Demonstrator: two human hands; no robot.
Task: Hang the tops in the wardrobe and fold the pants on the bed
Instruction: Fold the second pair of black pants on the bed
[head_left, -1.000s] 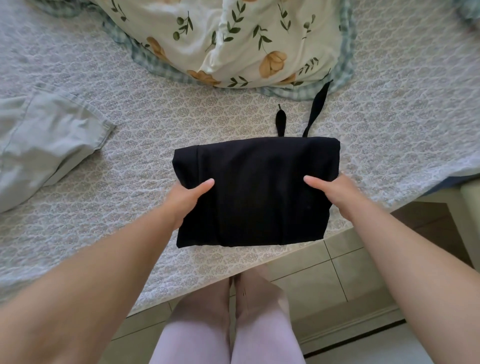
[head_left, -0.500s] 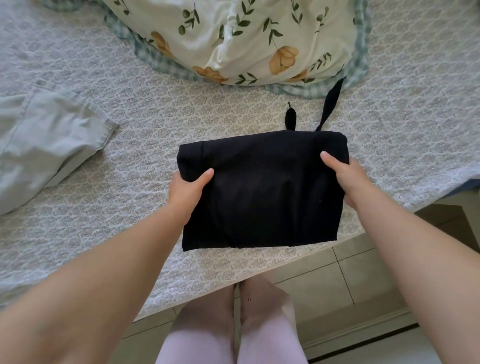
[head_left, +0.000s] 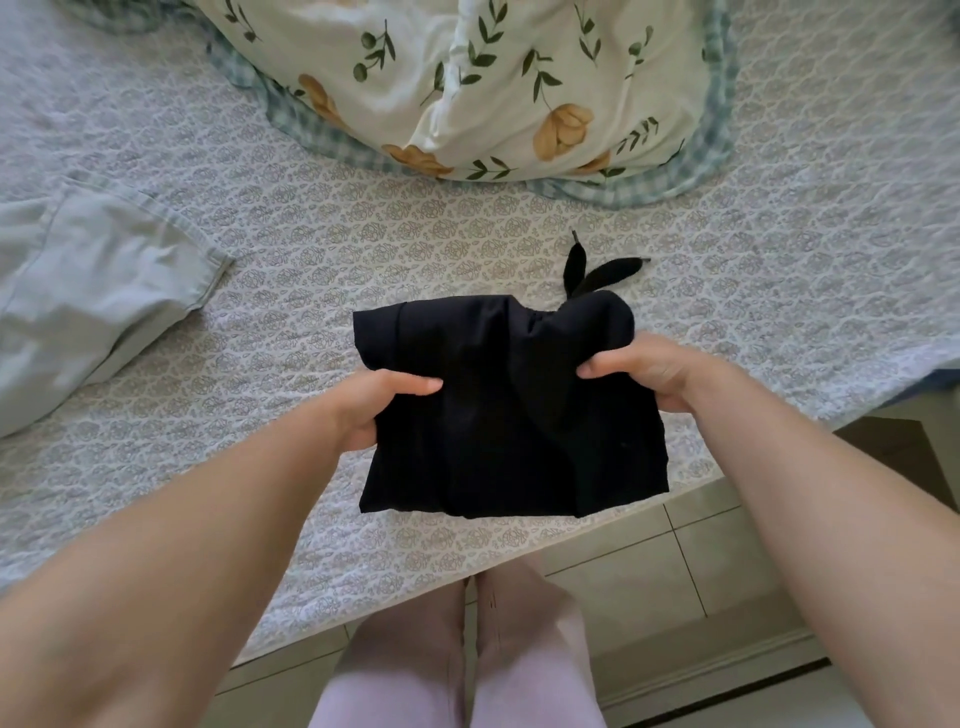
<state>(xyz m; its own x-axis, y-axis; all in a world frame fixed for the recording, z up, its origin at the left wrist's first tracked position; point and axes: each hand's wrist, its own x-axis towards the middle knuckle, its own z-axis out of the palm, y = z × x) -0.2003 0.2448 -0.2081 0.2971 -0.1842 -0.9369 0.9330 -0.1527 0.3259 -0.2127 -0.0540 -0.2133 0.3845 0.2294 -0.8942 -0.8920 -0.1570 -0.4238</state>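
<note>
Pants gripped at both sides near the bed edge

Folded black pants (head_left: 498, 415) form a compact bundle over the near edge of the bed (head_left: 363, 249). The left hand (head_left: 374, 410) grips the bundle's left side, thumb on top and fingers (head_left: 415, 385) curled round the cloth. The right hand (head_left: 654, 369) grips the right side the same way, bunching the upper right corner. Whether the bundle rests on the bed or is lifted just off it, I cannot tell. Two black drawstring ends (head_left: 597, 273) stick out from the far edge and lie on the patterned cover. A pale grey garment (head_left: 88, 306) lies well apart to the left. A floral duvet (head_left: 493, 78) with a checked border is heaped at the far side. Below the bed edge are a tiled floor (head_left: 675, 561) and the person's legs (head_left: 467, 665) in pale pink.
</note>
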